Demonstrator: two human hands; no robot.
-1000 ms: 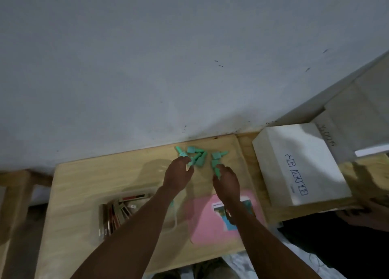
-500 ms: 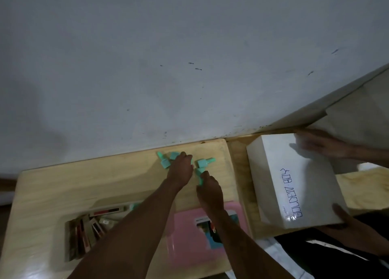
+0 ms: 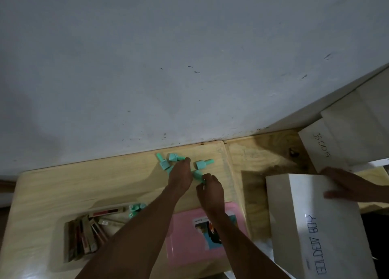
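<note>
Several small teal bottles lie near the far edge of the wooden table (image 3: 84,186), by the wall. One teal bottle (image 3: 203,163) lies apart on the right; another teal bottle (image 3: 164,164) lies on the left. My left hand (image 3: 180,174) reaches over the cluster, fingers curled down onto the bottles, hiding some. My right hand (image 3: 209,189) pinches a teal bottle (image 3: 197,175) at its fingertips. More teal bottles (image 3: 136,208) lie beside my left forearm.
A pink box (image 3: 189,247) with a label sits under my right forearm. Slim cosmetic boxes (image 3: 84,234) lie at the left. Another person's hand (image 3: 349,186) holds a white box (image 3: 315,226) with writing at the right. A second white box (image 3: 328,148) stands behind.
The view has shifted, so the table appears further right. The other person has lifted the white box towards me. My hands stay at the teal bottles, the right one now pinching a bottle.
</note>
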